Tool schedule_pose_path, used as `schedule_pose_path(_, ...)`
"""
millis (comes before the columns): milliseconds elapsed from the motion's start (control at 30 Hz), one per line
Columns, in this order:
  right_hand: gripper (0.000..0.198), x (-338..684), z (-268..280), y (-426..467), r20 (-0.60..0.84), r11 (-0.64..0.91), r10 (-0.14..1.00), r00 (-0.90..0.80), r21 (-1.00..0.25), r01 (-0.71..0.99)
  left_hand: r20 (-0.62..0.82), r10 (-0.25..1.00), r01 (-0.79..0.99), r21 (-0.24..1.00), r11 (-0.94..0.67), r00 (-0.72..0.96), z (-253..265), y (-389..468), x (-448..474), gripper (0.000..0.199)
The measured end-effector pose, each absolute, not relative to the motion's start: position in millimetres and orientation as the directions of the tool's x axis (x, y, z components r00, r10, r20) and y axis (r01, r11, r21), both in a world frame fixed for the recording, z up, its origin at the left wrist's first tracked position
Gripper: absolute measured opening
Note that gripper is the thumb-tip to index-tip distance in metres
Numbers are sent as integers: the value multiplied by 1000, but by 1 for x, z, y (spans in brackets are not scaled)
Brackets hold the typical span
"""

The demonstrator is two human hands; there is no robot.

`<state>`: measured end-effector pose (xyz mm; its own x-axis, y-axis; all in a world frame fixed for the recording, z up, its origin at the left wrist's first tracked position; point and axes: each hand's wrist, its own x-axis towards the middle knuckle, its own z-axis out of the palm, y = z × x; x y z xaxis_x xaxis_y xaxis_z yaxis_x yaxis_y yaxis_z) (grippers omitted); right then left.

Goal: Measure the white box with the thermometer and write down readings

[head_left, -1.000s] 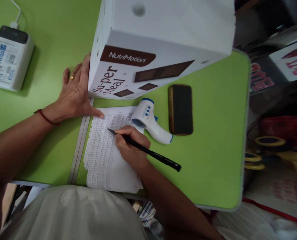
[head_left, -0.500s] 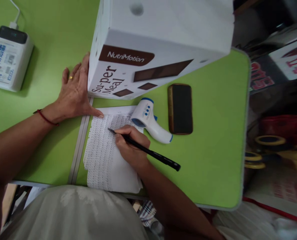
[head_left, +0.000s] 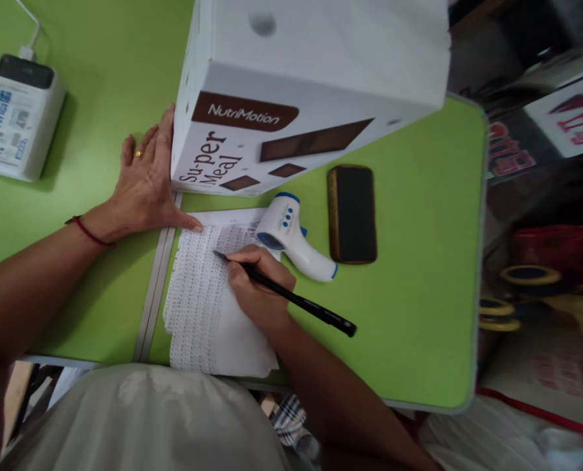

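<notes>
Pinched in my right hand (head_left: 262,281) is a black pen (head_left: 303,303), its tip on a sheet of paper (head_left: 197,288) covered with rows of small handwriting. My left hand (head_left: 146,186) lies spread on the green table, its thumb on the paper's top left edge and its fingers against the side of a white NutriMotion box (head_left: 320,85). A white and blue infrared thermometer (head_left: 296,239) rests on the paper's upper right corner, just beyond my right hand. More paper shows beneath the written sheet.
Right of the thermometer lies a dark phone (head_left: 354,214) in a brown case. A white power bank (head_left: 19,121) with cables stands at the far left. The green table (head_left: 419,294) ends at a grey rim on the right, with bags and cartons beyond.
The pen tip and my right hand have shifted very slightly to the right on the paper. My left hand stays in place; the view has moved a little.
</notes>
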<state>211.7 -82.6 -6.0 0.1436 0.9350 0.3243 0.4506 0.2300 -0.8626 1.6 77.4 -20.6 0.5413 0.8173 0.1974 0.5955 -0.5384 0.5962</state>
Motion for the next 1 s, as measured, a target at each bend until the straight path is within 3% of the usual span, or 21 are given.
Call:
schedule_pose_path(433, 16, 212, -2, -82, 328, 276, 944, 30, -835, 476, 203, 813, 581, 607, -542, 546, -23, 79, 0, 150)
schedule_pose_path(633, 17, 211, 0, -82, 321, 281, 947, 11, -843, 458, 223, 807, 567, 611, -553, 547, -25, 79, 0, 150)
schedule_pose_path(867, 17, 210, -3, -83, 346, 292, 937, 37, -840, 456, 135, 826, 609, 614, -503, 547, -18, 79, 2, 157)
schedule_pose_path(1000, 16, 210, -3, -83, 327, 275, 944, 40, -849, 451, 182, 813, 590, 604, -536, 553, -19, 78, 2, 153)
